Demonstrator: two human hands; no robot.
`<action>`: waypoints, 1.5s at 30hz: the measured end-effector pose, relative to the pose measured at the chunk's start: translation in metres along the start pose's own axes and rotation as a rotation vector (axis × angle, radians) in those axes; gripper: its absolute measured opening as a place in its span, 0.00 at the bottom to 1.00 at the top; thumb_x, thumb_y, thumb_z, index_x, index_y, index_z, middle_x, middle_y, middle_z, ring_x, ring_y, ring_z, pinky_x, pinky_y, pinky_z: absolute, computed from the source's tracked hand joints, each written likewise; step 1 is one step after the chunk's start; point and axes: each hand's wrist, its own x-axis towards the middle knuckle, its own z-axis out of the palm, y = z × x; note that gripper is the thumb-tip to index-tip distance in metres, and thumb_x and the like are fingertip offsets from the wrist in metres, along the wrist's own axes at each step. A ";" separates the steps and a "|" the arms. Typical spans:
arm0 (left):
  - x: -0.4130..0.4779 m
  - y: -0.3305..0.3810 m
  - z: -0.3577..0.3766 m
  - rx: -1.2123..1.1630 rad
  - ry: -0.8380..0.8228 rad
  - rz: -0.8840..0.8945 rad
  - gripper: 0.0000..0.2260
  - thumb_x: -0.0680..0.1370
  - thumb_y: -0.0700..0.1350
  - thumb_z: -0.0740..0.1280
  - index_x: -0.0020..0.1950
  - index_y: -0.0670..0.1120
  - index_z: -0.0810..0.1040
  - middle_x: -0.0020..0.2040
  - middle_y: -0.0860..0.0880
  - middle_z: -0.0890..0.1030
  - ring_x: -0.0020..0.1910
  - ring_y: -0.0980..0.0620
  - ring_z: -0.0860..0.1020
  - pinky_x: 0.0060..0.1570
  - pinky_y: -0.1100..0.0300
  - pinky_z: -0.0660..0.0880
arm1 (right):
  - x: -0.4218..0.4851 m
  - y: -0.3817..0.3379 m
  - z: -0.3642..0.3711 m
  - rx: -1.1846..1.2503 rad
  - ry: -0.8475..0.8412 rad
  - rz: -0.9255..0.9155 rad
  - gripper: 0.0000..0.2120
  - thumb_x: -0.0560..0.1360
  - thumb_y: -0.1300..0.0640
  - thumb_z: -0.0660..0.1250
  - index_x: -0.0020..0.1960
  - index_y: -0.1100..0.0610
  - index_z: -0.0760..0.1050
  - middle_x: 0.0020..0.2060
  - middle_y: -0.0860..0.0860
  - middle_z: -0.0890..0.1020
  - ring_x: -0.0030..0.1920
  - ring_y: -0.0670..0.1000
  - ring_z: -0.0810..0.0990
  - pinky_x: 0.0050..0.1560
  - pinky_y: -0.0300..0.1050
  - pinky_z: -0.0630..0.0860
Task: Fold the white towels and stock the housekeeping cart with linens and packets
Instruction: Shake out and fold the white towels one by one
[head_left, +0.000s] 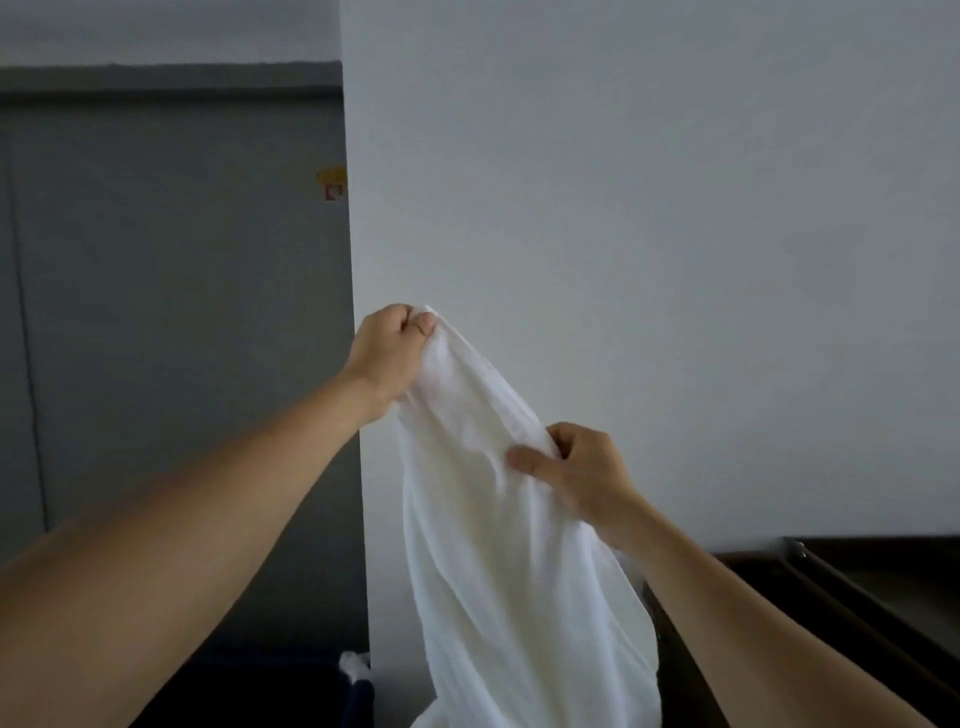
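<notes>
Towel (498, 545) held aloft before a wall (675, 208), ready for folding
Left hand (395, 348) grips the raised corner, right hand (587, 467) pinches lower; sliding the right to the far corner should square the cloth. A bin (358, 691) and dark unit (831, 587) below could snag the hanging end

A white wall (675, 208) is filling the centre and right of the frame, its corner edge running down just left of the middle. Left of that edge, a grey panelled surface (171, 286) is standing further back, with 1 thin vertical seam near the far left and a paler strip (156, 31) lying above it. A yellow and red sticker (331, 184) is sitting on the grey, right against the corner. At the lower right, a dark brown unit (883, 613) with a metal rail (800, 553) is meeting the wall. The light is falling dim and even.
</notes>
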 end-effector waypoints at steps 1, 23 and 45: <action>0.013 0.001 -0.006 0.138 0.061 0.083 0.17 0.83 0.48 0.61 0.36 0.44 0.66 0.31 0.50 0.68 0.30 0.52 0.65 0.27 0.68 0.62 | 0.008 -0.018 -0.006 -0.005 0.026 -0.060 0.15 0.65 0.48 0.81 0.36 0.54 0.78 0.27 0.45 0.77 0.26 0.44 0.75 0.27 0.40 0.72; 0.041 -0.008 0.037 -0.082 -0.042 -0.033 0.15 0.83 0.50 0.62 0.39 0.44 0.71 0.33 0.49 0.70 0.32 0.51 0.67 0.31 0.62 0.67 | -0.029 0.032 -0.019 -0.324 0.009 -0.316 0.19 0.75 0.49 0.71 0.56 0.29 0.68 0.55 0.31 0.75 0.54 0.30 0.72 0.53 0.28 0.66; 0.033 -0.020 0.032 0.096 -0.101 0.075 0.19 0.83 0.51 0.63 0.43 0.35 0.73 0.36 0.48 0.70 0.32 0.52 0.67 0.33 0.59 0.65 | -0.084 0.091 -0.041 -0.346 0.039 -0.026 0.12 0.76 0.46 0.71 0.36 0.48 0.75 0.31 0.37 0.80 0.31 0.40 0.76 0.32 0.32 0.71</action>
